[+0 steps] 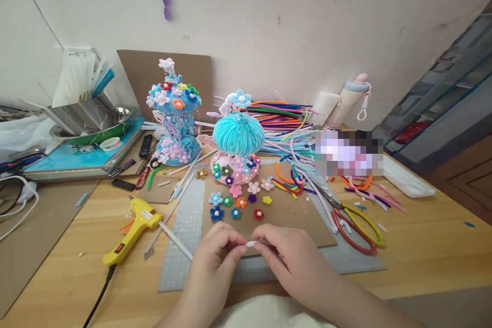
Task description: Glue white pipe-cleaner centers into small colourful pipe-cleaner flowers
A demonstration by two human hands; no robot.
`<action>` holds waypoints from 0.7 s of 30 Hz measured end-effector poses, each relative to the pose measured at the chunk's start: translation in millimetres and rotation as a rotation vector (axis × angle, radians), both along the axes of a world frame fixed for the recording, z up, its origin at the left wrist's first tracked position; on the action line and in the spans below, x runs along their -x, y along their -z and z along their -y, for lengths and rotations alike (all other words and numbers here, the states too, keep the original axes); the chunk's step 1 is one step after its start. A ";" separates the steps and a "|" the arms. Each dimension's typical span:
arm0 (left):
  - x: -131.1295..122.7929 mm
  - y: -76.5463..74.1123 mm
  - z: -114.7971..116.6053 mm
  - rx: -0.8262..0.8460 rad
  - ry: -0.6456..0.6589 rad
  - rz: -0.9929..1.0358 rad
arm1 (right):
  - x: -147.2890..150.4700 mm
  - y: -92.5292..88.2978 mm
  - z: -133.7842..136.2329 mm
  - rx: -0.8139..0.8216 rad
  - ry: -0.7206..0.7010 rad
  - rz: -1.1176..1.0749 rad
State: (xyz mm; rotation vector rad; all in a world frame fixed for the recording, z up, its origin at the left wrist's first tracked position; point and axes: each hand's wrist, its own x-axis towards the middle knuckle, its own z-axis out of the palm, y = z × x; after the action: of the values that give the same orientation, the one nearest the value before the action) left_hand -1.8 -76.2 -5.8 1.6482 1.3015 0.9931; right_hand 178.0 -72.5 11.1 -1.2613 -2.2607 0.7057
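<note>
Between my fingertips, over the front of the brown cardboard (284,223), is a small white piece (251,244). My left hand (221,259) pinches its left end with thumb and index finger. My right hand (288,256) pinches its right end the same way. Just beyond my hands lie several small fuzzy flowers, among them a red one (259,213), a dark blue one (217,213) and a yellow one (267,200). Behind them stands a turquoise domed piece (239,134) over a pink base (235,170) covered with flowers.
A yellow glue gun (132,230) lies left of the grey mat (177,261). Scissors with red and yellow handles (355,230) rest at the right. A blue flowered model (175,123) and bundled colored stems (277,118) are at the back, near a metal pot (82,115).
</note>
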 end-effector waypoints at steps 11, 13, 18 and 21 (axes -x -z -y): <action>-1.1 -9.2 3.3 0.205 0.025 0.276 | -6.1 2.3 -3.7 -0.012 0.004 -0.206; -0.8 -12.2 4.2 0.309 0.054 0.460 | -6.6 2.6 -7.4 0.077 0.063 -0.593; -10.3 -15.3 0.8 0.371 -0.014 0.463 | -1.8 -1.8 -16.9 0.501 0.103 -1.509; -17.8 -11.3 -1.1 0.503 0.093 0.449 | 1.8 -3.3 -17.3 0.579 0.068 -1.630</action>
State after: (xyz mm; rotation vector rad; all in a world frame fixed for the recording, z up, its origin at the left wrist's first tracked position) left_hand 16.0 -75.1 5.4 1.0213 1.0464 0.8308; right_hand 176.2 -55.2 14.4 -0.4479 -0.6653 1.5970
